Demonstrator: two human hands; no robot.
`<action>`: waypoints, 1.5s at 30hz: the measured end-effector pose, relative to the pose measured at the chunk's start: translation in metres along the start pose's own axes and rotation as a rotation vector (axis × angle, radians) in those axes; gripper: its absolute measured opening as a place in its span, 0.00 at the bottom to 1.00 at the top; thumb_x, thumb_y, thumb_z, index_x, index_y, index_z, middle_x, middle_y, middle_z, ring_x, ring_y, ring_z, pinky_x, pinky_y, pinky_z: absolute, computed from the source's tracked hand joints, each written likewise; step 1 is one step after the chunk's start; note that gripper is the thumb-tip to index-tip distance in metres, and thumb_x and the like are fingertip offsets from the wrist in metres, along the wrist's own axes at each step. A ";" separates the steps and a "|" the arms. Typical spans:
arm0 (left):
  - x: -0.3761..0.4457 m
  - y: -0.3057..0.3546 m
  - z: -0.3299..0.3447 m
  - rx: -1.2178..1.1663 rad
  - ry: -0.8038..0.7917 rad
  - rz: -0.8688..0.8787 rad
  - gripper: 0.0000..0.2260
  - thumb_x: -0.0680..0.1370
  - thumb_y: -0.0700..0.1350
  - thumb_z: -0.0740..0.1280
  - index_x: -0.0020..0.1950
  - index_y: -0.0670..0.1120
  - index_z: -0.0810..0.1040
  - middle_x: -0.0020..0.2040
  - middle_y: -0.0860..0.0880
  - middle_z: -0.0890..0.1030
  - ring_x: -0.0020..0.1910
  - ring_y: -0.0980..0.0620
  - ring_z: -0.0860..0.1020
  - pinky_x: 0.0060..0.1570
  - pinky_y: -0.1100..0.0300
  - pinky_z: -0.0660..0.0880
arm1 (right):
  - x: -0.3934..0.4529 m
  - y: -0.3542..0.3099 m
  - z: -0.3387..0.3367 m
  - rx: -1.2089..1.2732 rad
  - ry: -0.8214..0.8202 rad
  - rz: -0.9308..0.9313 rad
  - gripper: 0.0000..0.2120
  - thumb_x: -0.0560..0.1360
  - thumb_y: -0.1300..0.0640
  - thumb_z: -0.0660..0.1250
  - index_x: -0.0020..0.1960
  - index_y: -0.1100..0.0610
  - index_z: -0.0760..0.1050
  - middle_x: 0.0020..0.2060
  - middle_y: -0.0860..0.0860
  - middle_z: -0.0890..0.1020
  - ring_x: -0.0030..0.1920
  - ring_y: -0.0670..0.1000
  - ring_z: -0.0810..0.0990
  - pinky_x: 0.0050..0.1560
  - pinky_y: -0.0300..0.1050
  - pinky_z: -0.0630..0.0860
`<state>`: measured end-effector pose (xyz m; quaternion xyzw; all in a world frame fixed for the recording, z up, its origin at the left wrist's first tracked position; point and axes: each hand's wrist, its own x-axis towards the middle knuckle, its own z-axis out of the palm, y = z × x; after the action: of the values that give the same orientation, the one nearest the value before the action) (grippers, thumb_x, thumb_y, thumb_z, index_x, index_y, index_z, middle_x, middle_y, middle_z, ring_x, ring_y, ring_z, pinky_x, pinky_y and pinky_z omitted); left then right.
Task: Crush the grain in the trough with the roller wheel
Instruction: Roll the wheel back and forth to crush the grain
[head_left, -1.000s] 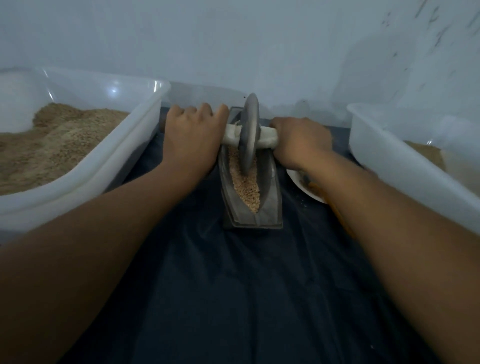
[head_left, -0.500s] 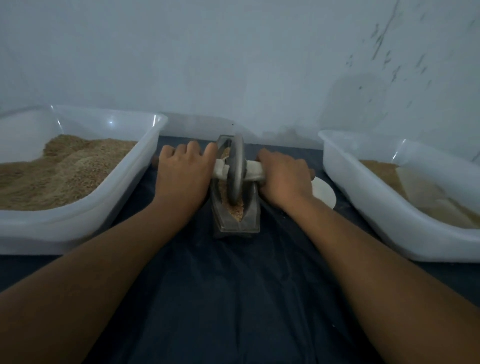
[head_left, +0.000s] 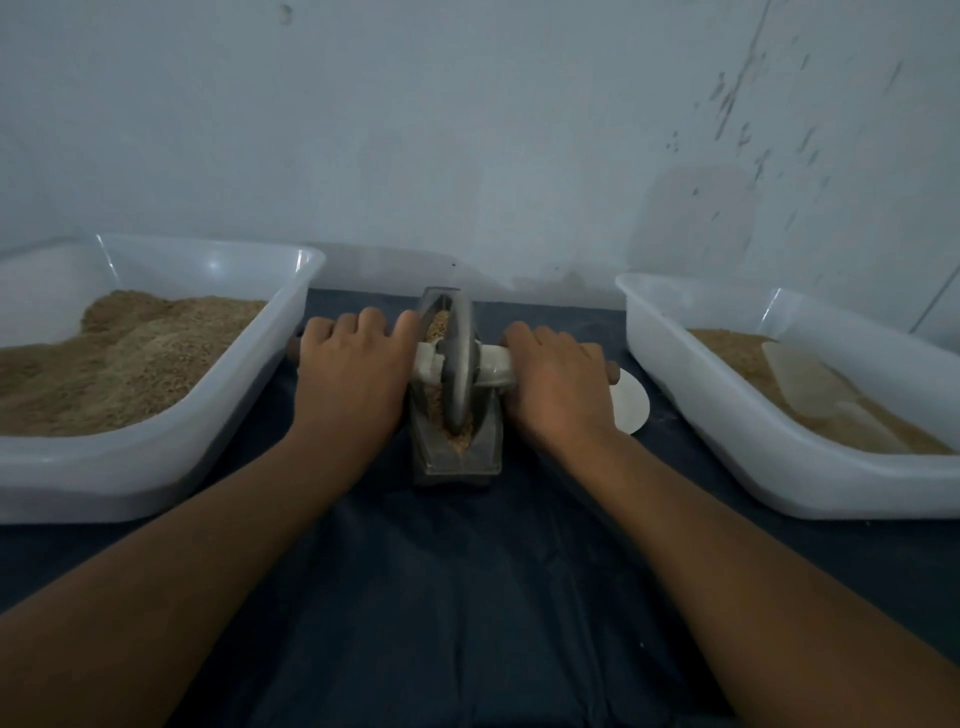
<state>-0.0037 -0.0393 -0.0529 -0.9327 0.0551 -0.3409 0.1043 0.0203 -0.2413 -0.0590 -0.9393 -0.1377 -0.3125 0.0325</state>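
A grey metal trough (head_left: 488, 452) lies lengthwise on the dark cloth in the middle. Tan grain (head_left: 437, 328) fills it. A grey roller wheel (head_left: 459, 364) stands upright in the trough, near its front half, on a pale axle (head_left: 493, 368) with brown wooden ends. My left hand (head_left: 353, 374) grips the left handle and my right hand (head_left: 558, 384) grips the right handle, each close beside the wheel. The handles are mostly hidden under my fingers.
A white tub (head_left: 156, 467) heaped with grain stands at the left. A second white tub (head_left: 727, 447) at the right holds grain and a pale scoop (head_left: 810, 384). A white disc (head_left: 631, 410) lies by my right hand. A wall runs close behind.
The wheel has rolled from the trough's far end toward me, both hands moving with it. The view has tilted up and back.
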 end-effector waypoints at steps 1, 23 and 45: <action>0.001 0.000 0.001 0.001 -0.003 0.001 0.14 0.72 0.43 0.69 0.54 0.47 0.69 0.46 0.45 0.76 0.44 0.43 0.76 0.44 0.51 0.64 | 0.001 0.000 0.001 -0.001 -0.005 0.001 0.10 0.76 0.54 0.67 0.56 0.51 0.70 0.48 0.49 0.78 0.48 0.55 0.76 0.46 0.51 0.61; 0.045 -0.011 0.055 -0.080 0.158 0.018 0.02 0.77 0.39 0.61 0.47 0.45 0.71 0.39 0.42 0.78 0.37 0.40 0.77 0.40 0.50 0.64 | 0.070 0.015 0.031 -0.046 -0.165 -0.036 0.15 0.74 0.54 0.69 0.59 0.50 0.72 0.48 0.53 0.81 0.45 0.59 0.78 0.36 0.47 0.61; 0.049 -0.010 0.072 -0.078 0.196 -0.058 0.03 0.75 0.38 0.62 0.46 0.46 0.71 0.37 0.44 0.76 0.33 0.43 0.74 0.39 0.52 0.62 | 0.088 0.012 0.035 -0.106 -0.163 -0.030 0.10 0.75 0.56 0.68 0.55 0.49 0.73 0.39 0.48 0.72 0.40 0.55 0.72 0.40 0.50 0.62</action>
<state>0.0802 -0.0271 -0.0738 -0.8995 0.0511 -0.4308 0.0520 0.1118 -0.2270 -0.0344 -0.9598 -0.1373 -0.2425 -0.0332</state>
